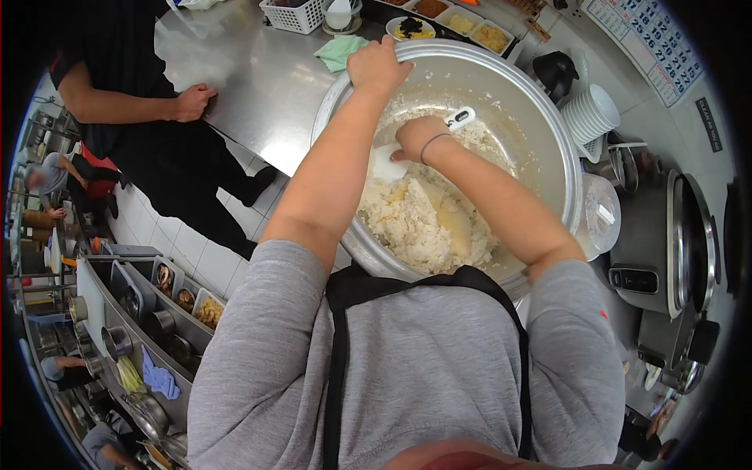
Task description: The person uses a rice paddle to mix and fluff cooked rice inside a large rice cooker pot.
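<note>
At centre frame, rice (385, 213) is heaped in a large metal pot (462, 51). A white paddle (388, 165) is clasped in the right hand (423, 139), its blade at the rice. At upper centre, the pot's rim is gripped by the left hand (376, 66); just beyond, a green cloth (338, 52) is seen.

Grn cloth (340, 52) on s/s counter (251, 74)
</note>
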`<state>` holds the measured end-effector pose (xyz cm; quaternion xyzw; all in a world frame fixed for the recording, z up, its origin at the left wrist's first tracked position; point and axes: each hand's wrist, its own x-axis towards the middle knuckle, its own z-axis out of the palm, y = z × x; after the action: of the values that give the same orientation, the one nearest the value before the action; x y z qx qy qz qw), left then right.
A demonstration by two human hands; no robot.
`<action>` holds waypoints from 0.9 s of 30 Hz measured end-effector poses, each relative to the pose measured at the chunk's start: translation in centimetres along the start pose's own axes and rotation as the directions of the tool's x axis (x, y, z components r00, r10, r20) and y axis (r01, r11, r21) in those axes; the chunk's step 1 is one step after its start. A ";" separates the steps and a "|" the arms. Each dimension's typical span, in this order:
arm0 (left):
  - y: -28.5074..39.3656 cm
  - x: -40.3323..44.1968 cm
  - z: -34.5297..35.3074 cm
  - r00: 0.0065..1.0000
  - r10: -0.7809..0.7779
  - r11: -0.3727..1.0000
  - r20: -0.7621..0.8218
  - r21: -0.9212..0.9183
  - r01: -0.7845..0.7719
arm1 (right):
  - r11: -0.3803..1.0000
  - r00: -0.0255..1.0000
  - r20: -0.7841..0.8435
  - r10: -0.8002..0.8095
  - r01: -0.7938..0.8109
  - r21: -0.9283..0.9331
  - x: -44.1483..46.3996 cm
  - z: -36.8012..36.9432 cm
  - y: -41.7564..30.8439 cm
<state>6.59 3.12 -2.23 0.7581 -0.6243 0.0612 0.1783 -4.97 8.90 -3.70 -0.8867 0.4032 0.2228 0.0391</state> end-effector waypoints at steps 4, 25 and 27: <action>0.1 0.1 0.4 0.998 0.060 0.998 -0.017 0.003 -0.060 | 0.986 0.986 0.013 -0.165 0.165 -0.021 -2.5 -1.0 3.1; 0.3 0.3 1.1 0.997 0.070 0.998 -0.035 -0.009 -0.070 | 0.974 0.925 -0.376 0.044 0.043 0.221 1.1 2.3 9.8; 0.3 0.4 1.2 0.995 0.068 0.998 -0.071 -0.010 -0.069 | 0.973 0.945 -0.293 0.144 -0.081 0.216 2.0 2.1 13.0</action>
<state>6.26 2.32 -3.19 0.7323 -0.6438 0.0901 0.2029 -14.11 -0.75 -5.06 -0.8773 0.4751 0.0424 0.0528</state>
